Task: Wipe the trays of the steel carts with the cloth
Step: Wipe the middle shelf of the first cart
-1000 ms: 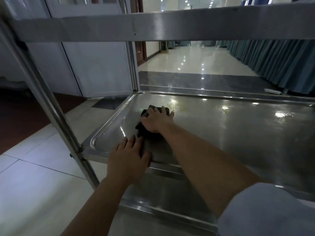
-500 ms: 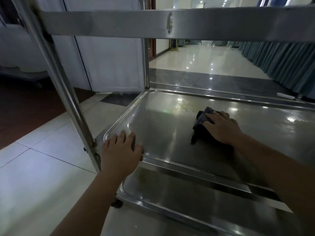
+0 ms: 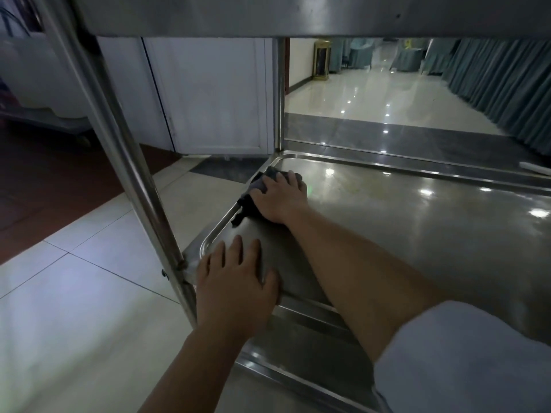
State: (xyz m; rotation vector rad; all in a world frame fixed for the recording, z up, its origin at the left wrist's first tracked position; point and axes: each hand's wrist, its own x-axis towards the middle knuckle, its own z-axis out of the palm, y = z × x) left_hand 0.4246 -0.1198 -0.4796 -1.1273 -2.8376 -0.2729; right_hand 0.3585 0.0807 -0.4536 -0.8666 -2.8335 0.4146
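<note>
The middle steel tray (image 3: 402, 228) of the cart spreads out in front of me. A dark grey cloth (image 3: 250, 187) lies bunched at the tray's left rim, near the far left corner. My right hand (image 3: 278, 198) lies on top of the cloth with fingers spread, pressing it to the tray. On the tray's near left corner rests my left hand (image 3: 235, 281), fingers flat on the steel and thumb at the front rim. A lower tray (image 3: 307, 347) shows beneath, and the upper tray's underside (image 3: 298, 13) runs across the top.
The cart's near left leg (image 3: 128, 162) slants up beside my left hand; a far post (image 3: 279, 96) stands at the back left corner. A white door (image 3: 214, 93) is behind, teal curtains (image 3: 507, 90) at right, pale tiled floor (image 3: 74, 293) at left.
My right hand slid the cloth from the tray's middle back to the left rim near the far corner. My left hand stayed on the near left corner. The view dropped lower.
</note>
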